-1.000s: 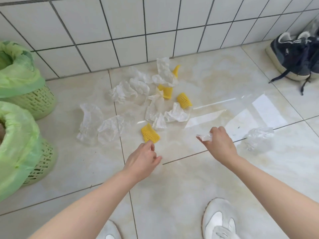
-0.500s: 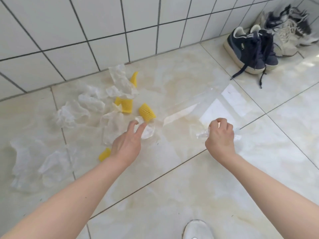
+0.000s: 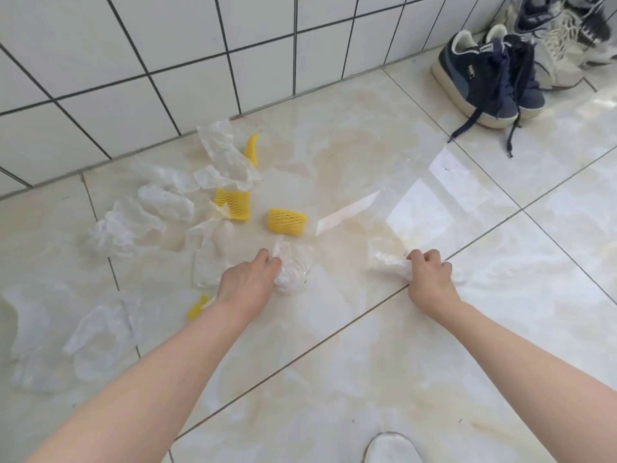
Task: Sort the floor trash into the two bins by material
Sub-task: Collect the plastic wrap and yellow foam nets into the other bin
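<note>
The fingers [image 3: 421,256] of the right hand [image 3: 429,277] are curled tight round a crumpled clear plastic wrap [image 3: 387,262], its loose end trailing left over the floor [image 3: 334,379]; the fingers of the left hand [image 3: 245,282] are closing on a second clear plastic wad [image 3: 293,272] that lies on the tile just in front of them, thumb and forefinger pinching its near edge. Film this thin and slick could slide out of either grasp on the lift, I'd say, and the trailing end could drag a neighbouring piece along. The bigger risk is sorting: clear film against pale glossy tile is hard to pick out, so a scrap may get left behind or lumped with the wrong material. Neither bin is in sight from here, so both loads must be carried out of view. Counting outward, I make four yellow foam nets: one [image 3: 287,221] just beyond the left hand, one [image 3: 232,203] farther back, one [image 3: 251,150] by the wall, one [image 3: 197,307] half hidden by the left wrist. The clear scraps number roughly eight; overlaps make it uncertain. Dark sneakers [image 3: 484,78] sit by the wall.
</note>
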`<move>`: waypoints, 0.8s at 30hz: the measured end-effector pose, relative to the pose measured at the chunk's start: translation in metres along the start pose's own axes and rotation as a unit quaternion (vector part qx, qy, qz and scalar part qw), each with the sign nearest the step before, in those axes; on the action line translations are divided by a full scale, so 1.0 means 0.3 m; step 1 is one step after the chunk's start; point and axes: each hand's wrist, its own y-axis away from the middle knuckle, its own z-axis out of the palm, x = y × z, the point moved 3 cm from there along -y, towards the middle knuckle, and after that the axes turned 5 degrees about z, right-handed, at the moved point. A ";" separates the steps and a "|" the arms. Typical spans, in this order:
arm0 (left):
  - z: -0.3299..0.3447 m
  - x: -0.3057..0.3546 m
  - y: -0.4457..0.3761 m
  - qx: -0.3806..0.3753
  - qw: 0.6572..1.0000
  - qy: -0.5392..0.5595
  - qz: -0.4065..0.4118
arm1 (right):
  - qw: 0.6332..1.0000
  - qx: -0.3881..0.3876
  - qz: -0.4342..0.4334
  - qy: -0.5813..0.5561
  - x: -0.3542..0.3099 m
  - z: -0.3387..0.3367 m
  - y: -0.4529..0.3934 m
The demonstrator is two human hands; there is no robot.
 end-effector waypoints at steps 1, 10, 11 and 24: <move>0.002 0.004 0.004 0.000 1.000 -0.006 0.005 | 1.000 -0.013 -0.003 -0.019 -0.012 -0.003 0.003; -0.049 -0.040 0.112 0.156 0.950 0.271 0.004 | 0.976 -0.076 -0.093 -0.184 -0.250 -0.057 0.105; -0.063 -0.053 0.132 0.164 0.938 0.305 -0.001 | 0.972 -0.090 -0.094 -0.195 -0.286 -0.065 0.121; -0.016 -0.462 0.457 0.231 0.825 0.387 -0.341 | 0.965 0.008 -0.173 -0.199 -0.563 -0.163 0.179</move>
